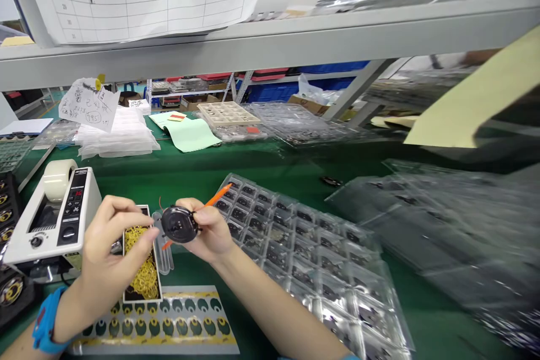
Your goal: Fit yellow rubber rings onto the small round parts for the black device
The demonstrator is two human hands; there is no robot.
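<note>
A round black watch case [180, 224] with small lugs at its edge is gripped between the thumb and fingers of my right hand [208, 230]. The same hand also holds a slim orange stick [219, 193], which slants behind the case. My left hand [116, 242], with a blue wristband, is just left of the case, thumb and index fingertips close together in a pinch. Whatever is between them is too small to make out. Under that hand lies a white-edged box [159, 287] of yellow rings [145, 275]. Clear plastic tubes [165, 256] lie beside the box.
A large clear tray [291, 236] of black parts spreads to the right. More stacked trays [422, 236] lie beyond it. A tape dispenser [54, 225] stands left. A sticker sheet [169, 343] lies in front. A shelf beam [253, 48] crosses above the bench.
</note>
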